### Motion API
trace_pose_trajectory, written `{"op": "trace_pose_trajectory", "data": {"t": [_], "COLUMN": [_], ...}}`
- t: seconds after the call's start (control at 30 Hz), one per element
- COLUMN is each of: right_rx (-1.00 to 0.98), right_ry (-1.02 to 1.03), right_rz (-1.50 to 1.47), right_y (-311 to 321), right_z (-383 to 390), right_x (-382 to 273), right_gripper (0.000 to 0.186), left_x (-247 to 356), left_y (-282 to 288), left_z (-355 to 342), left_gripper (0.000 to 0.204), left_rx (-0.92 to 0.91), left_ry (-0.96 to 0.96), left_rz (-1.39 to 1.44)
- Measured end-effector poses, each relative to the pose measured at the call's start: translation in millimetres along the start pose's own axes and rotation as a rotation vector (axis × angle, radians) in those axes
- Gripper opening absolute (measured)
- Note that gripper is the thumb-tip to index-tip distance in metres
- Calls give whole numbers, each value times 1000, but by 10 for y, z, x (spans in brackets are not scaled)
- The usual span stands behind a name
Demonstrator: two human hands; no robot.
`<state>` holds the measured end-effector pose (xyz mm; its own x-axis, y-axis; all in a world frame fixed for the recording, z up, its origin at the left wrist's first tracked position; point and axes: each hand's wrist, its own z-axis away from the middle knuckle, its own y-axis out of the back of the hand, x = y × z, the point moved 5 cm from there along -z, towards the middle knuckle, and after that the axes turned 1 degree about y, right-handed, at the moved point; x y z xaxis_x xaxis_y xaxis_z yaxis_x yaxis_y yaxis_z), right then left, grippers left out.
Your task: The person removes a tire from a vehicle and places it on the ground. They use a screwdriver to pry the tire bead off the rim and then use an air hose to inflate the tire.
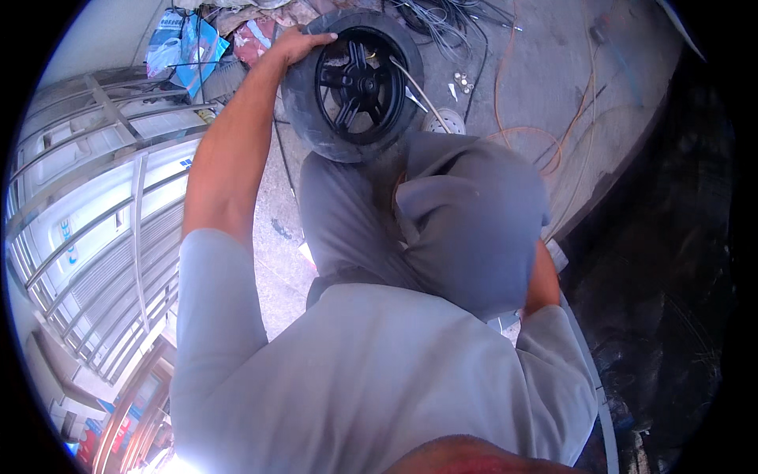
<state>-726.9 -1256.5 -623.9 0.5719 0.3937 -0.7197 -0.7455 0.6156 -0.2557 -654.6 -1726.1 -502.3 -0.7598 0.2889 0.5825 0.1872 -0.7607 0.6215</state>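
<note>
The small black rubber tyre on its black spoked rim [359,83] stands against the person's knee on the concrete floor [545,71], left hand [296,43] draped flat over its top, fingers together (right hand hidden, can't tell); probably heavy, stiff, best gripped by the spokes.

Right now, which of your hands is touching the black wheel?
The left hand. It rests on top of the tyre of the black wheel; the right hand is hidden behind the raised knee.
</note>
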Motion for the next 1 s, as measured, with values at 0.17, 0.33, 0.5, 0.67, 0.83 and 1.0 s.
{"op": "trace_pose_trajectory", "data": {"t": [0.17,0.33,0.5,0.67,0.83,1.0], "right_rx": [-66,-117,-134,38,-98,322], "right_ry": [-63,-132,-182,-397,156,329], "right_rz": [-130,-236,-379,-299,-68,1441], "right_y": [-184,-401,-365,-892,-687,-920], "right_z": [-189,-436,-652,-340,-1034,-203], "right_x": [206,342,657,127,74,-943], "right_gripper": [39,39,40,36,39,53], "left_x": [82,-157,-8,-89,300,-403], "left_y": [31,32,-42,111,16,182], "left_z": [-154,-283,-169,117,78,-145], "left_gripper": [90,94,87,83,84,87], "left_rx": [115,204,230,242,188,240], "left_ry": [-18,-8,-105,-2,-38,-206], "left_rz": [-369,-365,-326,-317,-318,-354]}}
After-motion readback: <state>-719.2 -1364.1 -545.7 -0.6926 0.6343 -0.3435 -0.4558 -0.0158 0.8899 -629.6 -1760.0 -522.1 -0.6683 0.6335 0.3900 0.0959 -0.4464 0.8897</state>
